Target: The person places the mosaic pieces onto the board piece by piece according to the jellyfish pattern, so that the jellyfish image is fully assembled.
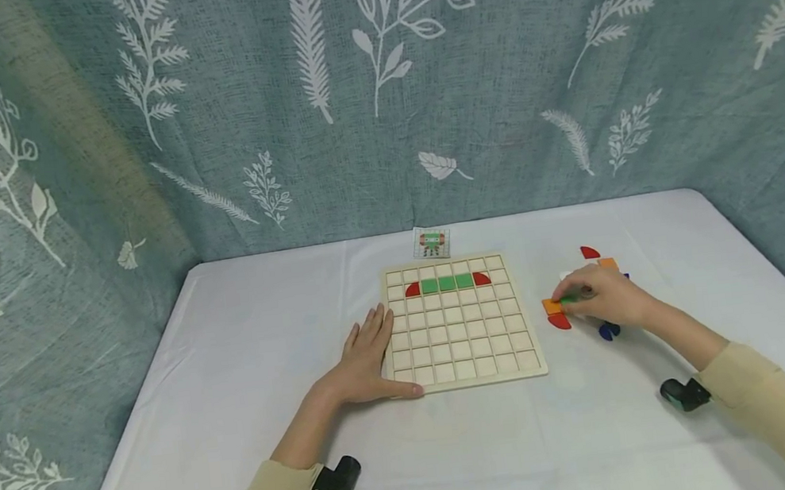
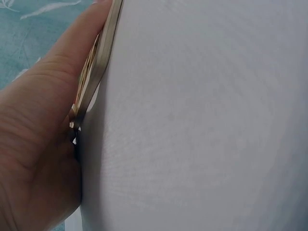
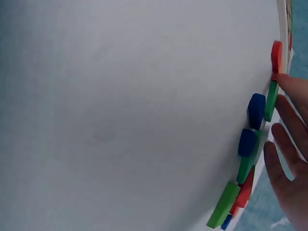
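Observation:
My left hand (image 1: 365, 362) rests on the left edge of a wooden grid board (image 1: 457, 348), fingers spread along its side and thumb on its front edge. Near the top of the board a row holds green squares (image 1: 446, 282) between two red quarter-circles (image 1: 481, 278). To the right of the board my right hand (image 1: 608, 296) is down among loose pieces, its thumb and index finger pinching a small green piece (image 1: 567, 300), partly hidden. Right beside its fingertips lie an orange square (image 1: 551, 306) and a red quarter-circle (image 1: 559, 322).
A small pattern card (image 1: 431, 242) lies behind the board. More loose pieces are around the right hand: a red quarter-circle (image 1: 590, 252), an orange piece (image 1: 608, 263) and blue rounded pieces (image 1: 608, 331). A white cloth (image 1: 471, 444) covers the table, with a leaf-patterned curtain (image 1: 326, 164) behind.

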A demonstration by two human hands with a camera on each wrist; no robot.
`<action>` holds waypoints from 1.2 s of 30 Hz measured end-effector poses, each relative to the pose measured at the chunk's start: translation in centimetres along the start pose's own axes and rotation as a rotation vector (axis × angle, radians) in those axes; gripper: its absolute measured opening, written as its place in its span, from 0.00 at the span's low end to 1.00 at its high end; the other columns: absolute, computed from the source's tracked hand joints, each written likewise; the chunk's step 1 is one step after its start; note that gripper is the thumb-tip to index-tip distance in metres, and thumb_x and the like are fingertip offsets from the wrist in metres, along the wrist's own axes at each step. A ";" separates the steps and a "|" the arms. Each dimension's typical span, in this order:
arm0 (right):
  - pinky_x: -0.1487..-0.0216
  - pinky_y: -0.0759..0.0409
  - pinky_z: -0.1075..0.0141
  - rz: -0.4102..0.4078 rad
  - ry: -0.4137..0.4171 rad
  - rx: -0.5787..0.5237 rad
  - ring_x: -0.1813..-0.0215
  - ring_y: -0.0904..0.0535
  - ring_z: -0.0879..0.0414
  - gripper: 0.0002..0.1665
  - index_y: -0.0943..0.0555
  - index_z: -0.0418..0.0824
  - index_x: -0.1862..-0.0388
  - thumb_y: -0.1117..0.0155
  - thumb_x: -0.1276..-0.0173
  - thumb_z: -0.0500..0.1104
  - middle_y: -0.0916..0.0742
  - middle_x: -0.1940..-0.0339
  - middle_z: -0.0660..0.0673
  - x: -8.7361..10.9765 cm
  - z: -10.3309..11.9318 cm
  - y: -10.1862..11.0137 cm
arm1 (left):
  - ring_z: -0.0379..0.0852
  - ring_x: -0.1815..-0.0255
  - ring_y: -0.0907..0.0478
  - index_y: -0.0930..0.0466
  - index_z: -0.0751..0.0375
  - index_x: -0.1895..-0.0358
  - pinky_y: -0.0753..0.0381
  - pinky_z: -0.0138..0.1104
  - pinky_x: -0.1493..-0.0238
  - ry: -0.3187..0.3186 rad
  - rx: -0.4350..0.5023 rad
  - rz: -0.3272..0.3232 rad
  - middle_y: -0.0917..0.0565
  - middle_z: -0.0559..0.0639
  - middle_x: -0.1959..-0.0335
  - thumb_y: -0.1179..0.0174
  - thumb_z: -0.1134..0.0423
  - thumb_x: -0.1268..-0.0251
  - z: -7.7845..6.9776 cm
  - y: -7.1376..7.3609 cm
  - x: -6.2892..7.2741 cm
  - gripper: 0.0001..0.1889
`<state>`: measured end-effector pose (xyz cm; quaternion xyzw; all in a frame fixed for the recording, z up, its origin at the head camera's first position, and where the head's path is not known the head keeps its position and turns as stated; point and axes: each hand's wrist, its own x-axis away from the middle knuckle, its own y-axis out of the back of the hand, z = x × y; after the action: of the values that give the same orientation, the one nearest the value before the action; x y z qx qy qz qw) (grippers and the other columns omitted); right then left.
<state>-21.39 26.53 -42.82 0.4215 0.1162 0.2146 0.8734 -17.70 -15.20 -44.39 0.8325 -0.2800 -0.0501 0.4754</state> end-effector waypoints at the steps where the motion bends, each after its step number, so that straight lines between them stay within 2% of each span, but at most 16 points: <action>1: 0.54 0.22 0.58 -0.005 0.007 0.014 0.53 0.21 0.51 0.08 0.14 0.43 0.59 0.30 0.37 0.35 0.13 0.58 0.49 0.0 0.1 -0.1 | 0.54 0.21 0.72 0.67 0.67 0.22 0.72 0.50 0.26 0.000 0.000 0.000 0.67 0.60 0.21 0.28 0.37 0.52 0.0 0.0 0.0 0.67; 6: 0.52 0.21 0.53 -0.039 0.010 0.059 0.53 0.21 0.49 0.08 0.15 0.42 0.60 0.29 0.38 0.36 0.13 0.59 0.49 -0.5 0.4 -0.7 | 0.53 0.21 0.73 0.67 0.66 0.22 0.72 0.50 0.26 0.001 0.000 0.002 0.68 0.60 0.21 0.28 0.37 0.52 0.0 0.0 0.0 0.67; 11: 0.50 0.23 0.50 -0.083 0.001 0.031 0.53 0.23 0.49 0.07 0.15 0.47 0.62 0.28 0.38 0.41 0.15 0.60 0.50 -2.3 1.9 -1.8 | 0.53 0.21 0.73 0.68 0.66 0.22 0.72 0.50 0.26 0.004 0.004 0.001 0.68 0.59 0.21 0.29 0.36 0.52 0.1 0.0 -0.1 0.68; 17: 0.50 0.23 0.50 -0.087 0.115 0.043 0.53 0.23 0.49 0.06 0.14 0.45 0.61 0.28 0.38 0.40 0.13 0.60 0.50 -5.2 3.6 -3.4 | 0.52 0.21 0.73 0.67 0.66 0.22 0.72 0.49 0.26 0.003 0.005 0.000 0.68 0.59 0.21 0.29 0.36 0.53 0.3 -0.2 -0.2 0.68; 20: 0.51 0.24 0.51 -0.089 0.144 0.060 0.53 0.23 0.50 0.05 0.13 0.44 0.61 0.28 0.37 0.39 0.13 0.61 0.50 -6.1 4.0 -3.9 | 0.52 0.21 0.73 0.68 0.66 0.22 0.73 0.49 0.26 0.000 0.006 0.001 0.68 0.59 0.21 0.29 0.36 0.53 0.3 -0.4 -0.3 0.68; 29: 0.51 0.23 0.53 -0.100 0.133 0.076 0.52 0.23 0.50 0.05 0.11 0.44 0.61 0.31 0.35 0.37 0.12 0.60 0.50 -6.9 4.5 -4.3 | 0.52 0.21 0.73 0.67 0.66 0.22 0.73 0.49 0.25 0.016 -0.014 0.000 0.68 0.59 0.21 0.29 0.36 0.53 0.2 -0.5 -0.2 0.68; 36: 0.49 0.24 0.52 -0.091 0.120 0.062 0.49 0.24 0.49 0.05 0.11 0.44 0.61 0.30 0.35 0.40 0.13 0.55 0.47 -6.9 4.7 -4.3 | 0.52 0.21 0.73 0.67 0.66 0.22 0.72 0.49 0.25 0.022 -0.021 0.001 0.67 0.59 0.21 0.29 0.36 0.53 0.3 -0.4 -0.2 0.68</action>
<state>-24.49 17.66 -43.17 0.4288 0.1939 0.1961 0.8603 -17.79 -15.16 -44.91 0.8279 -0.2747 -0.0436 0.4871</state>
